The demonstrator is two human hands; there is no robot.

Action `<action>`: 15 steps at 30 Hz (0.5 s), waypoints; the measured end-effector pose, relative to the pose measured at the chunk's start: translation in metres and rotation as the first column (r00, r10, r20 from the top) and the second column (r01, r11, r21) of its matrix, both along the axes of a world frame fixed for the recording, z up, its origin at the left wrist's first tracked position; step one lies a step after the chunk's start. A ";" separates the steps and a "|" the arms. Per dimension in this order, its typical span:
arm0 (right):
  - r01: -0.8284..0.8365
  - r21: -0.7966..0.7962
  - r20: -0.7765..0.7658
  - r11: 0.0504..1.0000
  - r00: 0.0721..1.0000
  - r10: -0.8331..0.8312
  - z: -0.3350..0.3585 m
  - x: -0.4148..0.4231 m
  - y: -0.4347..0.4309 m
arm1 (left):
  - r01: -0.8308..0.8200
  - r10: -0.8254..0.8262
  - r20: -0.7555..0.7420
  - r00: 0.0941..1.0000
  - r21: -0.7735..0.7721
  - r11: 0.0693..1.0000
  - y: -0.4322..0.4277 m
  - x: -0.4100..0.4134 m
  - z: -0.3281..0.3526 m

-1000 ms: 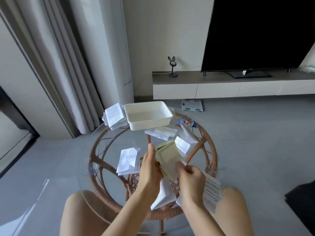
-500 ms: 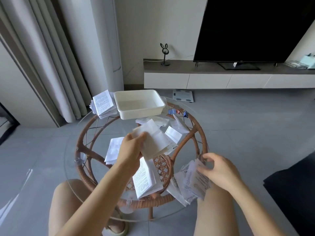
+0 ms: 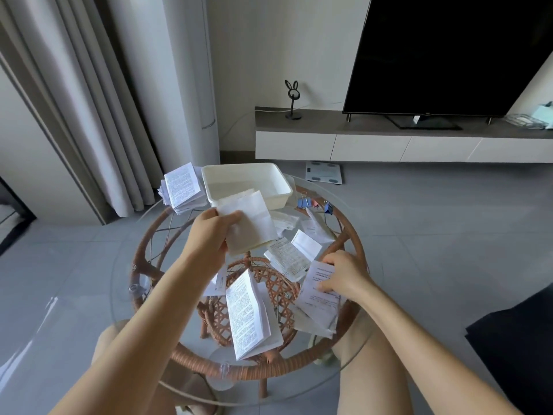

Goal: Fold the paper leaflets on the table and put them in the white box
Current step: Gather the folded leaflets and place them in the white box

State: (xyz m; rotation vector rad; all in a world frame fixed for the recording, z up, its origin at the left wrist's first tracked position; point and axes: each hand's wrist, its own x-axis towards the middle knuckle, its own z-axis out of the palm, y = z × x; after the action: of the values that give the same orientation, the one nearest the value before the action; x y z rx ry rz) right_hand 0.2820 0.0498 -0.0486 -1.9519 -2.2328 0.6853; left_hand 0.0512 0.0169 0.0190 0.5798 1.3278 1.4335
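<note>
1. Left hand (image 3: 209, 236), raised above the table (image 3: 257, 371): thumb and curled fingers clamped on the near-left corner of a folded leaflet (image 3: 250, 224).
2. Long axis of the folded leaflet roughly pointing away toward the white box (image 3: 281, 182), far edge overlapping the box's near rim in this view. Box just beyond the fingers, so probably only a short forward reach and release.
3. Right hand (image 3: 344, 275), well apart from the box, low at the table's right edge: fingers bent onto a printed leaflet (image 3: 320, 307), pinching its upper part. Likely the next to fold.
</note>
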 end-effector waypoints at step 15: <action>-0.069 0.337 0.133 0.939 0.991 0.025 0.005 -0.053 0.013 | -0.031 0.017 -0.140 0.990 -0.099 0.995 0.041 -0.004 -0.026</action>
State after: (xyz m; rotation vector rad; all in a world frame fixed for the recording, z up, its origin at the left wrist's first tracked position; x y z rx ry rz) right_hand 0.2292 0.0628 -0.0433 -1.8183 -2.2888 0.1613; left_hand 0.0471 0.0574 -0.0073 0.6071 1.5126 1.3566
